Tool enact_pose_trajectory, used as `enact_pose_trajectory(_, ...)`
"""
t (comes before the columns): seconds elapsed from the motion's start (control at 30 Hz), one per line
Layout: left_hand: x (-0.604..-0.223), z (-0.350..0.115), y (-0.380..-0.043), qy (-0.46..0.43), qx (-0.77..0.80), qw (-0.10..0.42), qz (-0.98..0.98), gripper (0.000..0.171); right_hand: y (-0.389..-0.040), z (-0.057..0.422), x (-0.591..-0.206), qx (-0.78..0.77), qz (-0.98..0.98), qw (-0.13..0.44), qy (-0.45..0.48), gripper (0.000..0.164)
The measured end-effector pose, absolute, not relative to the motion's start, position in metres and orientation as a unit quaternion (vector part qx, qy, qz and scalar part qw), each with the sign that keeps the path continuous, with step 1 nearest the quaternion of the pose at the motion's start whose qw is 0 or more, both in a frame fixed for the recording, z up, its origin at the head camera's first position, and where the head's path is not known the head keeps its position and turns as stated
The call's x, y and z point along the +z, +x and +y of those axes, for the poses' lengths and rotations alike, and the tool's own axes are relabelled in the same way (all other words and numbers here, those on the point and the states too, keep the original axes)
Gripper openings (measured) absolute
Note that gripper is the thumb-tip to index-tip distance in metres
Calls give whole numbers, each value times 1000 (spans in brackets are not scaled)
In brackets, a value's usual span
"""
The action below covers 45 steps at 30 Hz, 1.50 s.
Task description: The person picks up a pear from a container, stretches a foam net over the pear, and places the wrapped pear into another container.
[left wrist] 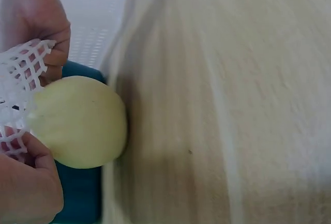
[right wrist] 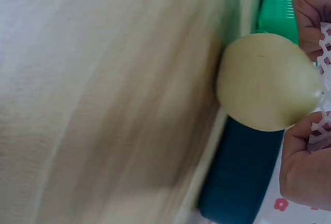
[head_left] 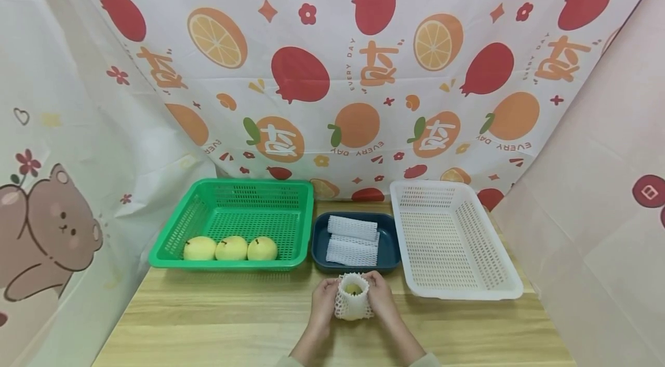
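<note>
A round yellow pear [left wrist: 85,123] sits partly inside a white foam net sleeve [head_left: 341,302] at the front middle of the table. My left hand [head_left: 324,302] pinches the sleeve's edge on the left side. On the opposite side my right hand [head_left: 382,299] pinches it too. The pear's lower part sticks out bare below the net in both wrist views, while its stem end shows through the upper opening in the head view. Just behind the hands, a dark blue tray [head_left: 318,240] holds several flattened foam sleeves [head_left: 352,251].
To the left stands a green basket [head_left: 231,265] with three yellow pears [head_left: 231,248] along its near side. A white basket [head_left: 441,240] is at the right, close to the blue tray. A fruit-printed cloth [head_left: 322,142] hangs behind the wooden table [head_left: 208,321].
</note>
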<state>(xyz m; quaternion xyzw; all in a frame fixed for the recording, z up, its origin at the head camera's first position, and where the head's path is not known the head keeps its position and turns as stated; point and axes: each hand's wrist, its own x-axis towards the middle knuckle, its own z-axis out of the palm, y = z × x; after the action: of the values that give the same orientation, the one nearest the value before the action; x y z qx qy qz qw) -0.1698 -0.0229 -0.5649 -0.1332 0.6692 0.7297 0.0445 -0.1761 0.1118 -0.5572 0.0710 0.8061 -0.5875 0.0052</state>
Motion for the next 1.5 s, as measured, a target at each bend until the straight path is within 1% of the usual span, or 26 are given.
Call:
enact_pose_trajectory(0.13,-571,-22,-170,-138,718,34,682,17,-176,113,-565,-583,809,7,75,16)
enact_pose_trajectory(0.27,-577,-21,-170,-131,708,19,694,18,-177,114,-573,-583,808,10,84,16)
enact_pose_trajectory(0.47,-586,-21,-170,-139,696,2,704,22,-179,115,-586,-576,813,-14,84,23)
enact_pose_trajectory(0.67,-592,-20,-173,-158,675,-21,720,19,-180,116,-598,-580,810,-37,79,24)
enact_pose_trajectory(0.9,-599,-19,-176,-155,673,-48,721,17,-182,117,-603,-580,809,-33,90,25)
enact_pose_trajectory(1.07,-603,-19,-177,-160,673,-52,720,18,-185,117,-607,-568,817,-34,95,26)
enact_pose_trajectory(1.3,-609,-19,-178,-166,662,-44,730,18,-186,118,-613,-550,828,-55,91,25)
enact_pose_trajectory(1.5,-613,-18,-179,-159,642,-69,747,14,-188,119,-617,-517,848,-84,84,19)
